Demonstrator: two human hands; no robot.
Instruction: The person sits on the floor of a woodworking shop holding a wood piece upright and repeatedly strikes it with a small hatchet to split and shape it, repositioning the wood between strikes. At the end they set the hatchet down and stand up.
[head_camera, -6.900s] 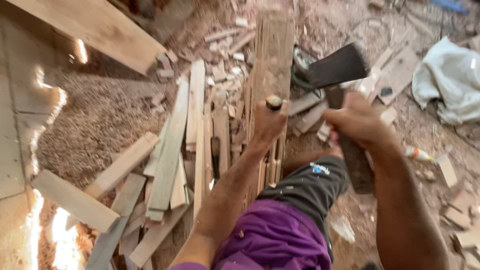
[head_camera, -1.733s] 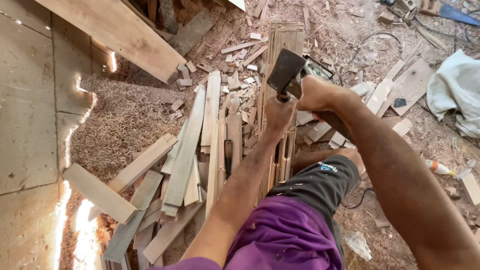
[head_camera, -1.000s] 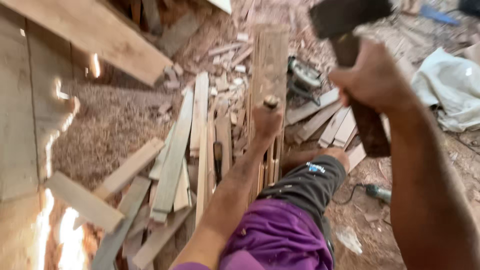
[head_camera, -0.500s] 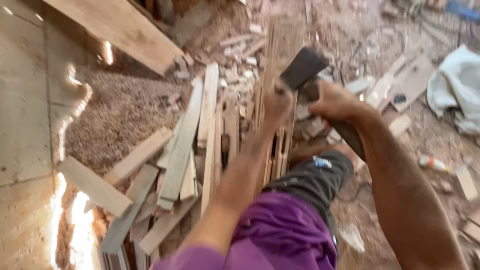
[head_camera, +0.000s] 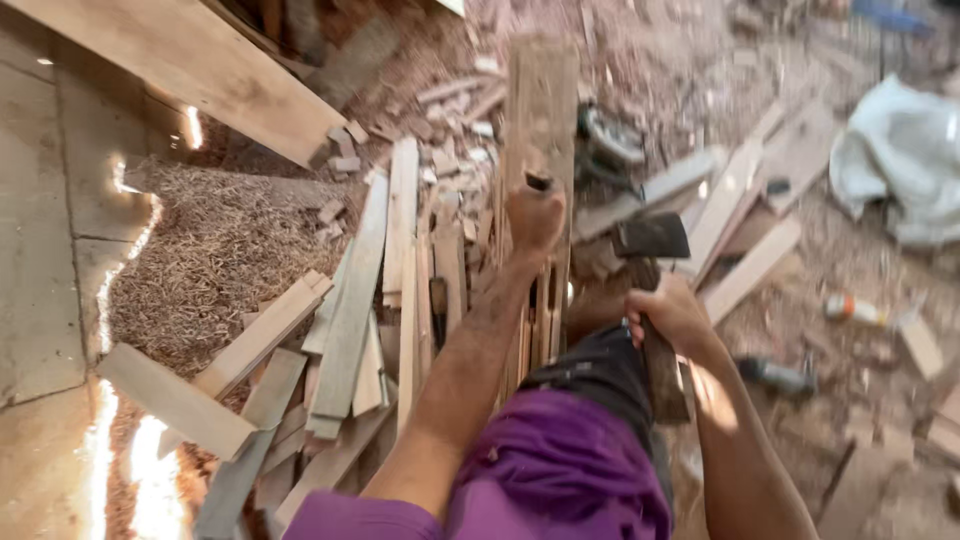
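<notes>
Holding the chisel (head_camera: 537, 182), your left hand (head_camera: 535, 215) is wrapped tight around it, only the dark top poking out above your fist, pressed against the upright plank (head_camera: 541, 100). Your right hand (head_camera: 672, 315) has a closed grip on the hammer (head_camera: 652, 240) handle, with the dark head sitting just right of the plank and a bit below the chisel top, not touching it. The frame's a little blurry, so I can't tell where the chisel tip meets the wood. Left of the plank there's a pile of loose boards (head_camera: 350, 310), and further left a heap of sawdust (head_camera: 215, 250). Well to the right of the plank lies a white cloth (head_camera: 900, 160).
</notes>
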